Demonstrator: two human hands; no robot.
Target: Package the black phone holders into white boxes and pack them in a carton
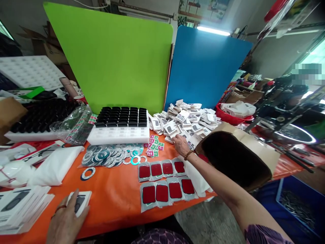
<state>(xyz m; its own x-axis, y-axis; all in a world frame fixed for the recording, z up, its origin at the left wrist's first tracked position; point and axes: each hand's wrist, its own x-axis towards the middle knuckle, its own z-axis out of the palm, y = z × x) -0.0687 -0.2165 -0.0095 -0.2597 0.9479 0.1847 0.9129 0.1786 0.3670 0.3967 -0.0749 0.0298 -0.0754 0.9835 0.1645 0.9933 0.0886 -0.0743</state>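
Here the right hand (182, 146) reaches forward, palm down, to heaped boxes (182, 117)

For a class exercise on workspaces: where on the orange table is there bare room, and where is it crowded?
The table has its widest bare patch between the left hand and the red pads, with rings behind and the table's edge in front. It is crowded along the back, with the tray and box pile, and at right, around the carton.
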